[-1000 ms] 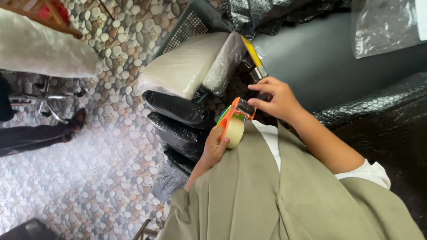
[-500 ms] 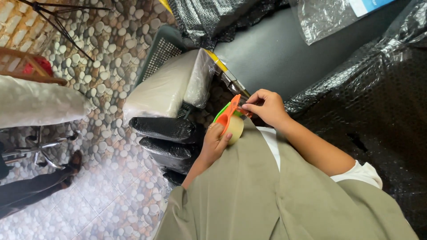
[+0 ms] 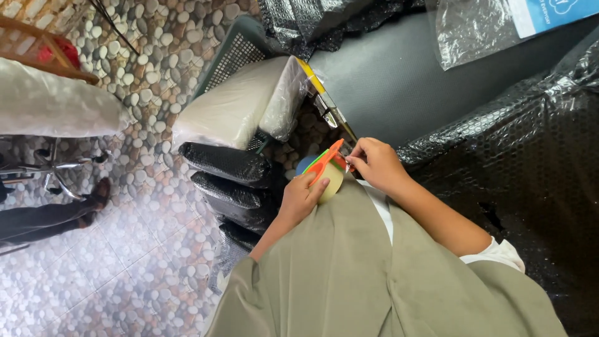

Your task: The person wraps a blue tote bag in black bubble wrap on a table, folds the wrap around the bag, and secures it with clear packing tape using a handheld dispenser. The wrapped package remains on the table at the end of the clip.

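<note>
**Both hands meet close in front of the chest**

The left hand point(image 3: 301, 198) reaches forward from an olive sleeve, fingers curled shut in a grip with the thumb on top. The right hand point(image 3: 374, 165) comes in from the right (forearm bare, white cuff near the elbow), its fingertips point(image 3: 353, 157) pinched together just beside the left hand.

packing area | black bubble-wrapped parcels point(image 3: 228, 163) stacked | pebble-pattern floor point(image 3: 143, 249)
</note>
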